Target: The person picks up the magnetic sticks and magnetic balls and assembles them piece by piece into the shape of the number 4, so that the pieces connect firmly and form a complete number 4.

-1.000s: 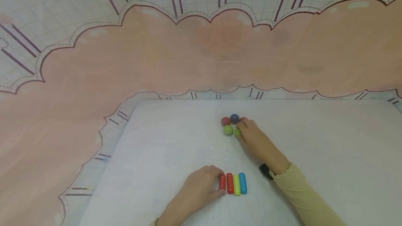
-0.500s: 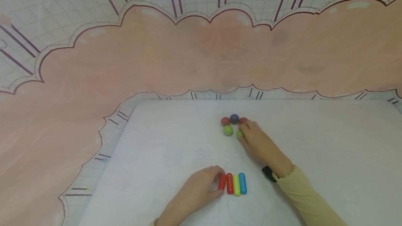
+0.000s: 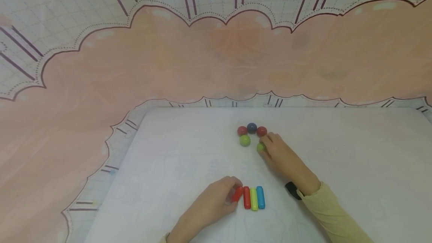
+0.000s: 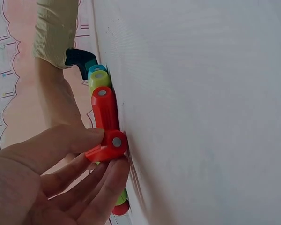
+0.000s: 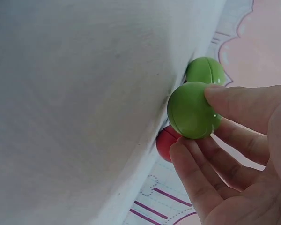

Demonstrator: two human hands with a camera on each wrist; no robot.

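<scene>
My left hand (image 3: 212, 201) pinches a red magnetic rod (image 4: 106, 150) between thumb and fingertips. The rod is tilted, and its silvery end dot faces the left wrist camera. Close to its right stand a second red rod (image 3: 247, 198), a yellow rod (image 3: 254, 199) and a blue rod (image 3: 260, 197), side by side. Farther back, my right hand (image 3: 282, 158) pinches a green ball (image 5: 192, 111) between thumb and fingers. Beyond that hand lie another green ball (image 3: 245, 140), a red ball (image 3: 242, 131), a dark blue ball (image 3: 252, 128) and another red ball (image 3: 261, 131).
A white tabletop (image 3: 175, 160) carries everything, its far edge running below a wall covering (image 3: 202, 59) with a pink cloud pattern. A black wrist strap (image 3: 293, 191) shows at the right sleeve (image 3: 334, 209).
The right hand has drawn its green ball toward the person and slightly right, away from the other balls. The left hand has tilted its red rod so the near end swings left.
</scene>
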